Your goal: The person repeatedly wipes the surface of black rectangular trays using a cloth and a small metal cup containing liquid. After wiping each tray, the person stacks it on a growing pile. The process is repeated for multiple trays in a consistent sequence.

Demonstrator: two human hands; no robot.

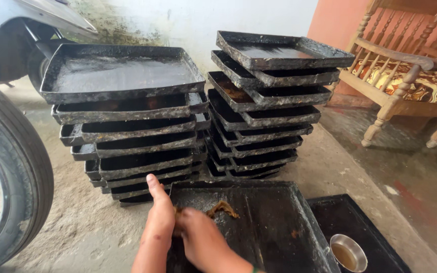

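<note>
Both hands on black tray (274,227): left hand (159,217) grips rim, thumb up; right hand (202,237) closed over brown residue (223,208), w/ tray stacks (127,121) behind.

Left tray stack (127,126): black metal, grey speckling on rims, glossy grey sheen on top tray.
Right tray stack (264,106): same black, brown patch inside third tray.
Front tray (269,227): black, dull; brown-orange residue (222,208) near upper left edge.
Small bowl (349,253): silver, tan-brown liquid inside.
Tyre (11,167): dark grey.
Wooden bench (395,76): pale brown; cushion (426,86) yellow, maroon, white pattern.
Wall (335,20): salmon pink.
Floor (87,222): grey-beige concrete.
</note>
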